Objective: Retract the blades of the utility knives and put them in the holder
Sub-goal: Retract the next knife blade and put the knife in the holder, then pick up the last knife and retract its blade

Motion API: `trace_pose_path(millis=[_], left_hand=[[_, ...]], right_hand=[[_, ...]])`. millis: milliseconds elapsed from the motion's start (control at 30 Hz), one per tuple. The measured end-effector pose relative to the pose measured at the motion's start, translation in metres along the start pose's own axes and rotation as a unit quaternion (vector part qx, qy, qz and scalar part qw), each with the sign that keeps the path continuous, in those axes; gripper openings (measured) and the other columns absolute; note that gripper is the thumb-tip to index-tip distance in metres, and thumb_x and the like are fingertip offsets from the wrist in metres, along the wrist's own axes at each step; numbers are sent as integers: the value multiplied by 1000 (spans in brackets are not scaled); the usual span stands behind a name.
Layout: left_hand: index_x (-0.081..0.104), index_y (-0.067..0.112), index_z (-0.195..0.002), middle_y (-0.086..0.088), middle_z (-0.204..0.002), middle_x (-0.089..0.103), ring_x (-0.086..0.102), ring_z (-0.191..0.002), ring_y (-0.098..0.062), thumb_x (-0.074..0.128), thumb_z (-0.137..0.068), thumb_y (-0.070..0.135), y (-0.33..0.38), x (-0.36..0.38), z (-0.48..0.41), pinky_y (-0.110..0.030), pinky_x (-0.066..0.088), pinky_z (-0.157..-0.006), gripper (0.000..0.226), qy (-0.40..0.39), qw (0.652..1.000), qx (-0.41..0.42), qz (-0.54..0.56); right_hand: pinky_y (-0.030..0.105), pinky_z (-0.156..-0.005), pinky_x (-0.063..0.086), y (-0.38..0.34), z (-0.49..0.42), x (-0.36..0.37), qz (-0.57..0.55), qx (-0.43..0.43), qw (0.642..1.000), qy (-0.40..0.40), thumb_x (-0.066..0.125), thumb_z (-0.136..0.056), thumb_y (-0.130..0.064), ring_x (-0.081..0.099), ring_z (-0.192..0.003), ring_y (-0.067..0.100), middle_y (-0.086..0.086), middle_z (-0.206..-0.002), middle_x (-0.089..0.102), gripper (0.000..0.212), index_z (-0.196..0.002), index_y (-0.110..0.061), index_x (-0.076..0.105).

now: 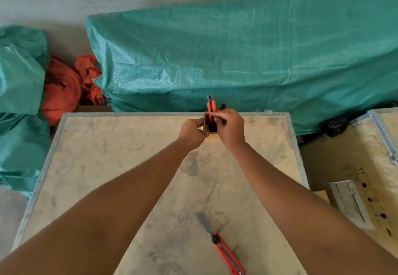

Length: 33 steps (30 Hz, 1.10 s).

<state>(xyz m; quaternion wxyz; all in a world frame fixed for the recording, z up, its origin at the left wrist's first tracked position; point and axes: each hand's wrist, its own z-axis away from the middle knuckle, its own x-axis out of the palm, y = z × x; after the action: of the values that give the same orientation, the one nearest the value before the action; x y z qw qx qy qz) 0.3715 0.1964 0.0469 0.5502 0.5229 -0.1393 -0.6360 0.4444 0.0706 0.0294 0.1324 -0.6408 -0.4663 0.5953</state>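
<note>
A small wooden holder stands at the far edge of the table, near the middle of that edge. A red knife sticks upright out of it, its dark tip topmost, and a darker handle leans just beside it on the right. The right hand covers the holder's right side, its fingers curled and pinching the red knife's body just above the rim. The left hand presses against the holder's left wall, fingers pressed together around it; the fingertips are hidden behind the wood. Both forearms stretch across the table from the near edge.

A second red knife lies flat near the near edge, right of centre and well apart from the holder, with its grey blade fully extended and pointing toward the far left.

Beyond the far edge lies a green tarp over a long bulk, with an orange cloth to the left. A second board with a paper label sits off the right edge.
</note>
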Motion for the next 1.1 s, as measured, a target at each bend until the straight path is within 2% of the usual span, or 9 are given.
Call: trace_pose_path(millis=[233, 300, 400, 500, 667, 767, 833, 967, 1100], left_hand=[[74, 24, -115, -1, -100, 79, 73, -93, -19, 67, -80, 3, -1, 0, 9, -40, 58, -89, 41, -2, 999, 0, 37], [73, 22, -117, -2, -108, 77, 72, -99, -22, 67, -81, 4, 2, 0, 17, -40, 57, -91, 41, 6, 999, 6, 44], [63, 13, -131, -5, -127, 68, 68, -109, -26, 69, -85, 3, 6, 0, 33, -37, 54, -93, 47, 19, 998, -5, 66], [55, 14, -138, -4, -140, 60, 68, -111, -22, 75, -84, 10, -1, 2, 56, -38, 54, -98, 57, 30, 996, -30, 79], [59, 19, -136, -1, -139, 61, 67, -112, -19, 76, -84, 19, -33, 15, 125, -32, 56, -89, 55, 33, 991, -61, 117], [61, 18, -133, 0, -135, 63, 71, -101, -15, 77, -83, 19, -66, 36, 175, -35, 55, -94, 53, 38, 986, -89, 134], [62, 18, -131, 1, -130, 66, 71, -101, -17, 77, -82, 19, -93, 58, 207, -32, 54, -91, 51, 48, 983, -123, 129], [62, 15, -128, -1, -124, 69, 69, -102, -22, 79, -79, 22, -135, 115, 265, -37, 55, -92, 52, 79, 971, -190, 121], [59, 15, -132, 0, -123, 66, 70, -97, -23, 82, -76, 28, -143, 167, 300, -34, 57, -82, 62, 94, 965, -209, 130]], right_hand=[[8, -88, 46, 2, 9, -3, -14, -3, 1000, 15, 68, -83, 10, 70, -92, 20, 9, -97, 78, 32, -105, -10, 80], [21, -87, 54, 0, 16, -9, -22, -11, 1000, 19, 68, -83, 10, 70, -93, 21, 10, -98, 78, 31, -104, -9, 80], [13, -86, 50, -5, 36, -23, -24, -2, 999, 23, 70, -84, 7, 71, -91, 19, 10, -97, 77, 26, -103, -9, 80], [23, -86, 56, -7, 69, -38, -29, 10, 999, 9, 71, -87, 4, 71, -91, 20, 9, -99, 77, 21, -102, -8, 79], [5, -83, 52, 10, 139, -63, -66, 139, 976, -152, 66, -90, 3, 70, -89, 10, 2, -109, 77, 26, -104, -13, 80], [25, -84, 59, 21, 179, -75, -65, 176, 949, -255, 66, -90, 4, 68, -82, 11, -1, -101, 74, 26, -104, -13, 79], [27, -83, 57, 25, 201, -78, -40, 165, 934, -314, 67, -89, 3, 67, -85, 11, -1, -101, 75, 27, -106, -14, 79], [7, -66, 44, 28, 231, -78, 0, 125, 908, -400, 66, -91, -3, 65, -80, 2, 1, -111, 75, 27, -111, -17, 78], [2, -72, 39, 22, 248, -73, 34, 77, 880, -467, 67, -93, -7, 63, -96, 7, -2, -119, 71, 31, -121, -20, 73]])
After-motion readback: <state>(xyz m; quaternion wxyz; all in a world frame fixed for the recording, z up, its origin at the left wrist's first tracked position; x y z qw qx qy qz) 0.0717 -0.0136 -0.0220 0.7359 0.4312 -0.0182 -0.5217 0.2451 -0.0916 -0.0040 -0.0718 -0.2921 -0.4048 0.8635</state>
